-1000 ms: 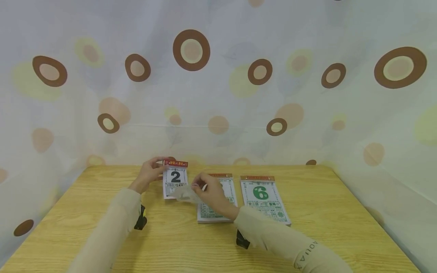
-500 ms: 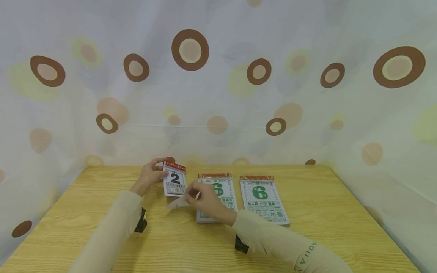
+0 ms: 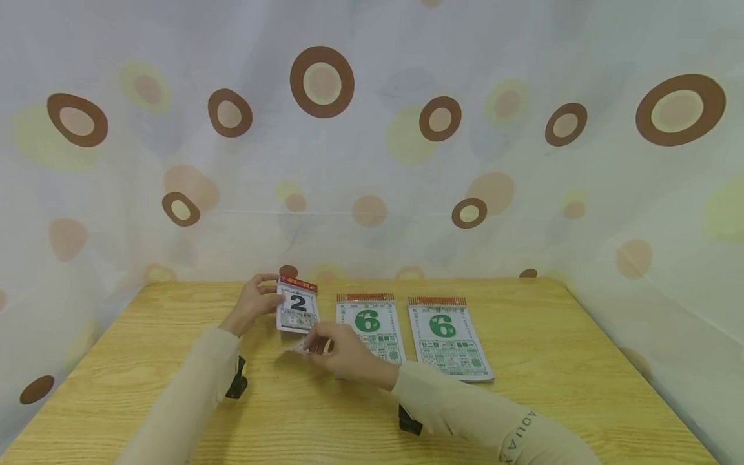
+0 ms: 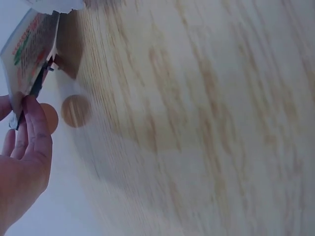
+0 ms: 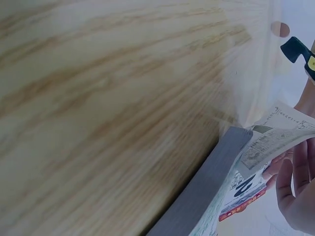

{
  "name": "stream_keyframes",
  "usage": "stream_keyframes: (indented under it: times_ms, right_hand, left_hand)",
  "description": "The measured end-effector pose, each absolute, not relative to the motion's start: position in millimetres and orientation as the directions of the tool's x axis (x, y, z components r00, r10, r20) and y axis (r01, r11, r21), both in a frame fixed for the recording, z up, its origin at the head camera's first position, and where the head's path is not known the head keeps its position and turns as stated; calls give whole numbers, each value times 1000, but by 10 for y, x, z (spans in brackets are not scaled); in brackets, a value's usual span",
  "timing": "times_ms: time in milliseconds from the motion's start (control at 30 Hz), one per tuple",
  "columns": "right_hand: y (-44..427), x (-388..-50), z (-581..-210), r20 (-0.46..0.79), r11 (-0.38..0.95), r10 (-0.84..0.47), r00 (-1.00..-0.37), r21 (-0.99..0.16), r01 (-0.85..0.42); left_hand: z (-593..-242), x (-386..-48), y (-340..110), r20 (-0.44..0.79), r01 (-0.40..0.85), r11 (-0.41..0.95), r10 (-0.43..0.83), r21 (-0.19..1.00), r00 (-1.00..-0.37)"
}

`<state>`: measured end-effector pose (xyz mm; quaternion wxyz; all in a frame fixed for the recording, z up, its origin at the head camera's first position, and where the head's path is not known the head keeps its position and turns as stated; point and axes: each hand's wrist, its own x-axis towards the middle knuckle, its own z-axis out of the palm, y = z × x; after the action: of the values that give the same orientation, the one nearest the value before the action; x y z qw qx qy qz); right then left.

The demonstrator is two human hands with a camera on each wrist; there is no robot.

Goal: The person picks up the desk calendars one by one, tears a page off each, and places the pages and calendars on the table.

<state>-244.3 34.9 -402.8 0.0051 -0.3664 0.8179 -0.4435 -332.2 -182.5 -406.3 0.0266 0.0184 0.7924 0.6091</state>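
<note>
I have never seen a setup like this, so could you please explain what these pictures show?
There is no machine here, just someone working bare-handed. The wide picture comes from a camera worn on the head; the other two come from a camera on each wrist. On the yellow wood-grained table lie two white paper calendar pads with green sixes, side by side. The left hand holds a smaller white paper calendar pad with a red header and black 2. The right hand, nearby, pinches a thin white printed paper sheet.

The right hand (image 3: 339, 349) has shifted leftward, uncovering the 6 (image 3: 367, 321) on the middle calendar (image 3: 379, 332).
</note>
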Motion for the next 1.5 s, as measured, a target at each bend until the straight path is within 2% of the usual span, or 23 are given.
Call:
stream_keyframes:
  times_ms: [167,400,733,1167,1367,1500]
  right_hand:
    - [355,-2437,-4040,299,328,-663,-687,-709,-625]
    - [355,-2435,-4079,295,343,-735,-611,-615,-710]
    - [337,-2390,-4065,167,430,-796,-581,-519,-739]
    - [316,-2395,-4140,55,411,-868,-494,-478,-776]
    - [304,-2414,-4169,22,410,-879,-476,-475,-778]
    - [303,-2431,-4183,37,421,-876,-482,-429,-799]
  left_hand:
    - [-4068,-3313,-1849,-19,0,271,67,962,-998]
    - [-4105,-3331,-1835,-40,-20,306,59,952,-997]
    - [-4116,-3313,-1843,-81,-57,353,56,934,-995]
    - [-4168,-3284,-1878,-94,-63,417,52,907,-994]
    - [-4167,-3250,-1864,-109,-80,443,42,893,-993]
    - [-4205,-3260,-1875,-102,-74,434,43,898,-994]
